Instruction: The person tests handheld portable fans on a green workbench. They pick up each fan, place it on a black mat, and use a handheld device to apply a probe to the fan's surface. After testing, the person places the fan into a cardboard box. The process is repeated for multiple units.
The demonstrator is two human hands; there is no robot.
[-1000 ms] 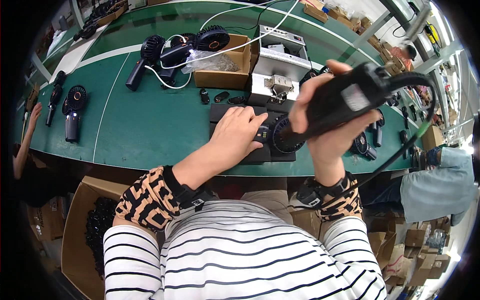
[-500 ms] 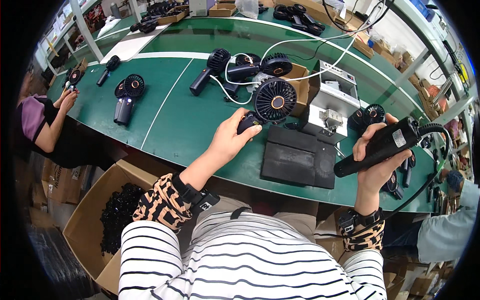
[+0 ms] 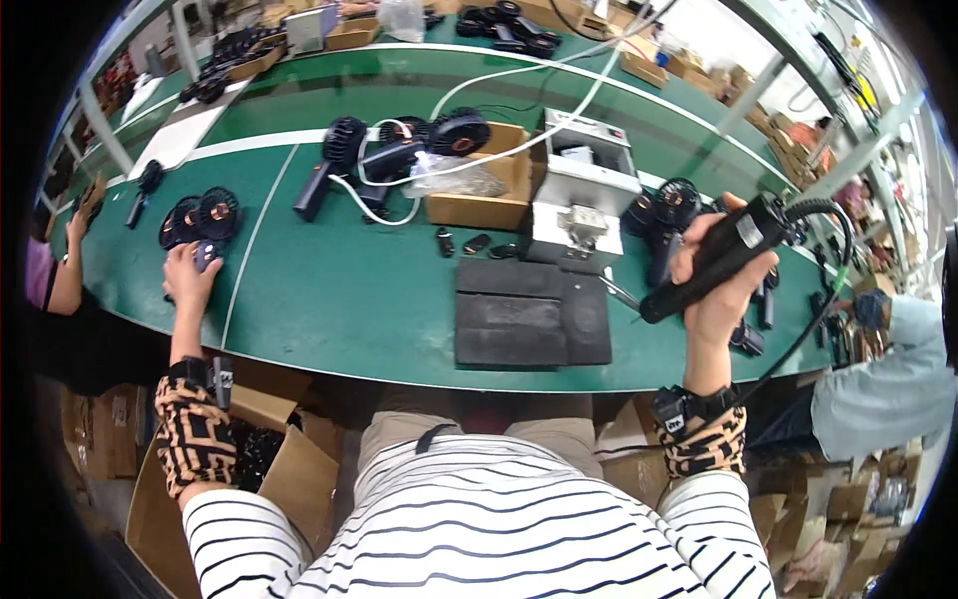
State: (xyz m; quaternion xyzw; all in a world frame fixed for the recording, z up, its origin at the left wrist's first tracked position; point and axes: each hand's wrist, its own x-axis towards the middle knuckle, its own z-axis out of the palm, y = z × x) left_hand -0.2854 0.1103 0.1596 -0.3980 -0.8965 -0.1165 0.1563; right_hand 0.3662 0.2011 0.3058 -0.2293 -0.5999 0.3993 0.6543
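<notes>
At the left of the green bench, my left hand is closed round the dark handle of a handheld fan. It rests beside other round fan heads, which partly overlap it. My right hand grips a thick black electric screwdriver by its body, its cable running off the back end and its tip pointing down-left. Below that tip and to its left lies a black padded block. More fans stand behind my right hand. Several small black pieces lie beyond the block.
A silver metal machine stands behind the block. Left of it are a cardboard box holding a plastic bag and several fans with white cables. A carton of black parts is below the bench edge. Co-workers sit at both sides.
My left hand has carried the fan from the middle of the bench to the fans at the left. The screwdriver stays in my right hand. The view has shifted.
</notes>
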